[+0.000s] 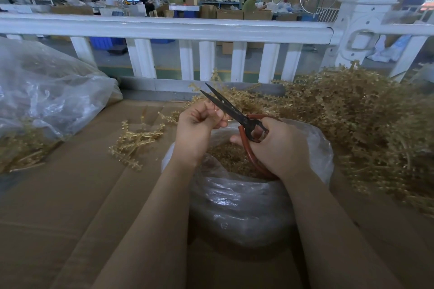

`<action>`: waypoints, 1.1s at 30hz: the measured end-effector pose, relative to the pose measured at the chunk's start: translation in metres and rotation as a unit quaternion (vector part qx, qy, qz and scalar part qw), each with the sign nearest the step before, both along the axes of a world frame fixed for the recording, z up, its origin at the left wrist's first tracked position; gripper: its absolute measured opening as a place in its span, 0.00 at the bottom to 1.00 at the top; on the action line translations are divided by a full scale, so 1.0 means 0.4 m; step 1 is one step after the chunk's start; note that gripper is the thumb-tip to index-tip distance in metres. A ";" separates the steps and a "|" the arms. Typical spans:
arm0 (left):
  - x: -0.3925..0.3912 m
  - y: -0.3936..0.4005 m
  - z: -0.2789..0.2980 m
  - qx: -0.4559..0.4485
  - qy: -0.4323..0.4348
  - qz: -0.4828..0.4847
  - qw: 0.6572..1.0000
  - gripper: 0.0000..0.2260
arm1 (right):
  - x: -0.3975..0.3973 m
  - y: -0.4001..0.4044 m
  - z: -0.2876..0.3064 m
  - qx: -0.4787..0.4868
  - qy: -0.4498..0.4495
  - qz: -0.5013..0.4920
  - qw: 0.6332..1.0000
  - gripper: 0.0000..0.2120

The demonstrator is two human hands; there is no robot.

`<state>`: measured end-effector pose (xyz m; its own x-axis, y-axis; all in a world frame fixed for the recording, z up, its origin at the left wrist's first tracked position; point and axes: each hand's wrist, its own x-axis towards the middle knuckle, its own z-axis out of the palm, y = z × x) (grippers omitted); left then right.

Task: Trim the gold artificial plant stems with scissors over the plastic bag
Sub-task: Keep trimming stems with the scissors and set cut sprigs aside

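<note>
White railing (164, 28) stands behind the cardboard (70, 195).

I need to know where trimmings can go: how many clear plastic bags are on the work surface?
2. One plastic bag sits open below both hands, holding gold trimmings. A second bag lies at the far left, with gold stems inside. More may lie out of view.

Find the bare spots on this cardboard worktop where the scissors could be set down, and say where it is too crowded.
Bare cardboard lies near left, between the left forearm and the big bag. The far strip holds loose stems. The right side is buried under the gold pile; the small bag fills the middle.
</note>
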<state>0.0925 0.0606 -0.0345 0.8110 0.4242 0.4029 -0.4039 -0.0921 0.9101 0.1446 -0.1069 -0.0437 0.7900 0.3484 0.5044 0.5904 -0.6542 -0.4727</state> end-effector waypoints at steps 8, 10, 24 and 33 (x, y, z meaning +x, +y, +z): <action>0.002 0.005 0.002 -0.071 0.022 -0.062 0.995 0.10 | -0.007 0.006 0.010 0.083 0.069 0.042 0.993 0.16; 0.003 0.002 0.002 -0.072 0.039 -0.073 0.994 0.09 | -0.007 0.010 0.009 0.147 0.104 0.070 0.981 0.19; 0.000 -0.022 0.002 -0.033 0.054 -0.143 0.988 0.08 | 0.011 0.015 -0.001 0.262 0.171 0.111 0.943 0.07; -0.003 -0.012 0.006 -0.077 0.073 -0.125 0.986 0.04 | 0.007 0.015 0.000 0.279 0.156 0.142 0.937 0.13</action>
